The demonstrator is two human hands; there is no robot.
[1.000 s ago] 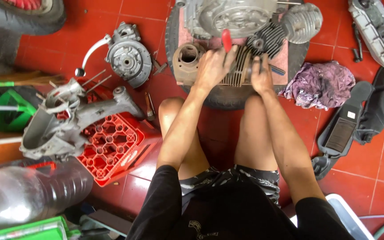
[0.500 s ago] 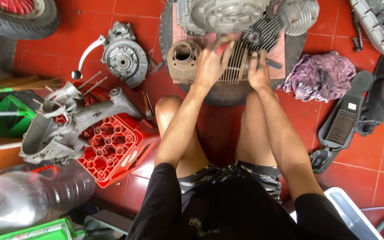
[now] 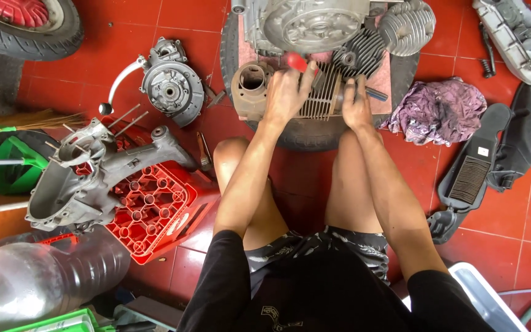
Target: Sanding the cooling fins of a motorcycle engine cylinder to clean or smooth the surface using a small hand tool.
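Finned cylinder — left hand grips red-handled tool; right hand clasps its end.

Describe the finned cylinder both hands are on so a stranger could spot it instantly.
Find the black tyre lying flat on the red floor, ahead of the person's knees. On the pink board atop it, the finned cylinder lies between the left hand and right hand. Unlike the smooth engine casing behind it, it has straight parallel fins.

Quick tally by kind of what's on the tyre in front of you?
Finned cylinders: 2
Finned head: 1
Engine case: 1
Brown barrel: 1
Red-handled tool: 1, at the left hand
Total: 6
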